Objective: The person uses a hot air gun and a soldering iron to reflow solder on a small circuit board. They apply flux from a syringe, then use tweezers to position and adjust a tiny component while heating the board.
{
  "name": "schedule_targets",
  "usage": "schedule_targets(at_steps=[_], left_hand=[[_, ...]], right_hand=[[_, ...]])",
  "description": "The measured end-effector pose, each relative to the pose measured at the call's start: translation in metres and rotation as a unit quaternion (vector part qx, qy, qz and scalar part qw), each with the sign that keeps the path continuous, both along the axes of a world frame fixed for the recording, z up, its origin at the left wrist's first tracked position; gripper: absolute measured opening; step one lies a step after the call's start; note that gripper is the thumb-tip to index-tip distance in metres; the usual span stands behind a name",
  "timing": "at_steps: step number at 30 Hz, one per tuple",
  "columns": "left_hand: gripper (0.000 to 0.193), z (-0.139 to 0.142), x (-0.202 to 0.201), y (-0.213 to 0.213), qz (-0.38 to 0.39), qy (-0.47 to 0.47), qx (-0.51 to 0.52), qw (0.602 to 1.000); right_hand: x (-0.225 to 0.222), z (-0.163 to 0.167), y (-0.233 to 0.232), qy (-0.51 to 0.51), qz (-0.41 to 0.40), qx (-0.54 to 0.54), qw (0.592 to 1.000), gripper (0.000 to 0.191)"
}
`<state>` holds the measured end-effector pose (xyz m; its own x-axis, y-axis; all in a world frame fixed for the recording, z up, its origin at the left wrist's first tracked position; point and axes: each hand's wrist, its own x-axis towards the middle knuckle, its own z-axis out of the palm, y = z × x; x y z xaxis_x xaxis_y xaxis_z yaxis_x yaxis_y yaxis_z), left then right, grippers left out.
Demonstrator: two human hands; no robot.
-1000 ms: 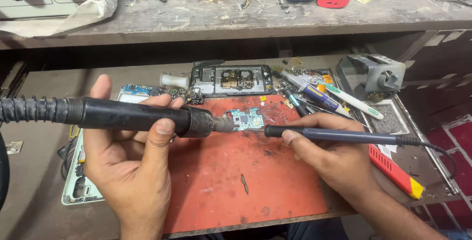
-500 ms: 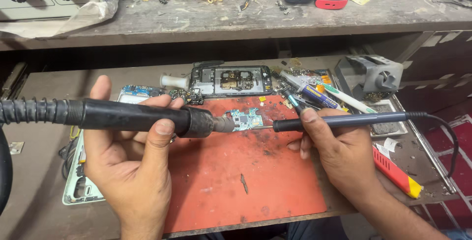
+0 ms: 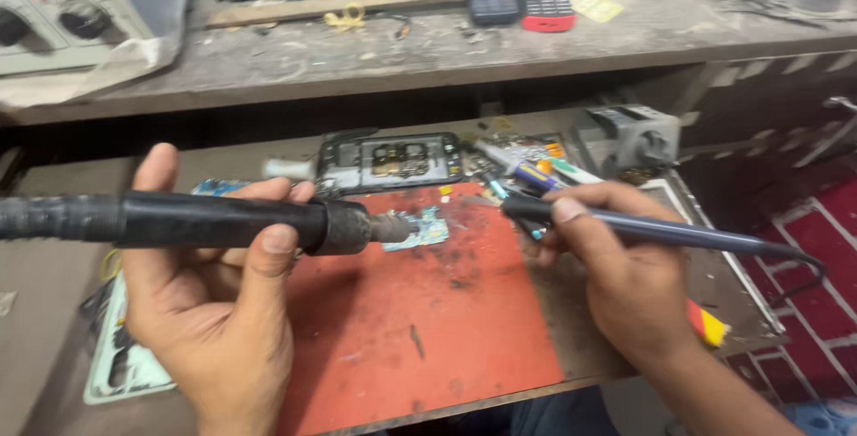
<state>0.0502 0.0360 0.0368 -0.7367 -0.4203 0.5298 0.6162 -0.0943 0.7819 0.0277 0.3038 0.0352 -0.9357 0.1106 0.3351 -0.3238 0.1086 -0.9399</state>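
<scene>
My left hand grips a thick black hot-air wand with a ribbed hose running off to the left. Its metal nozzle points at a small blue circuit board lying on a red work mat. My right hand holds a slim dark blue soldering iron like a pen. The iron's cable trails off to the right. The iron's tip end is raised to the right of the board, apart from it.
A stripped phone frame lies behind the mat, with pens and tubes beside it. A grey box-shaped tool stands at the right. On the upper shelf rest two keypad phones and a grey control unit.
My right hand has drawn the soldering iron back to the right and lifted it away from the board. The hot-air wand stays aimed at the board. The camera has moved closer.
</scene>
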Motion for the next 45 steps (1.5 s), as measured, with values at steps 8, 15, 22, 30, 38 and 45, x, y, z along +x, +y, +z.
schedule_targets(at_steps=[8, 15, 22, 30, 38, 45], left_hand=[[0.074, 0.027, -0.030, 0.005, -0.054, 0.025, -0.007, 0.998], [0.073, 0.031, -0.065, 0.039, -0.159, 0.081, -0.020, 0.984], [0.076, 0.012, -0.106, 0.042, -0.162, 0.044, -0.002, 0.986], [0.070, 0.008, -0.112, 0.039, -0.159, 0.058, -0.011, 0.985], [0.052, 0.009, -0.122, 0.065, -0.219, 0.079, 0.017, 0.972], [0.049, -0.002, -0.134, 0.071, -0.225, 0.098, 0.039, 0.969]], right_hand=[[0.002, 0.026, 0.058, 0.073, -0.054, -0.094, 0.991, 0.017], [-0.019, 0.012, 0.065, 0.028, -0.203, 0.075, 0.976, 0.013], [-0.063, 0.001, 0.031, 0.097, -0.238, 0.251, 0.933, 0.013], [-0.069, -0.007, 0.019, 0.096, -0.228, 0.270, 0.931, 0.022], [-0.071, -0.009, 0.027, 0.096, -0.212, 0.225, 0.946, 0.020], [-0.077, -0.008, 0.026, 0.107, -0.232, 0.274, 0.927, 0.019]])
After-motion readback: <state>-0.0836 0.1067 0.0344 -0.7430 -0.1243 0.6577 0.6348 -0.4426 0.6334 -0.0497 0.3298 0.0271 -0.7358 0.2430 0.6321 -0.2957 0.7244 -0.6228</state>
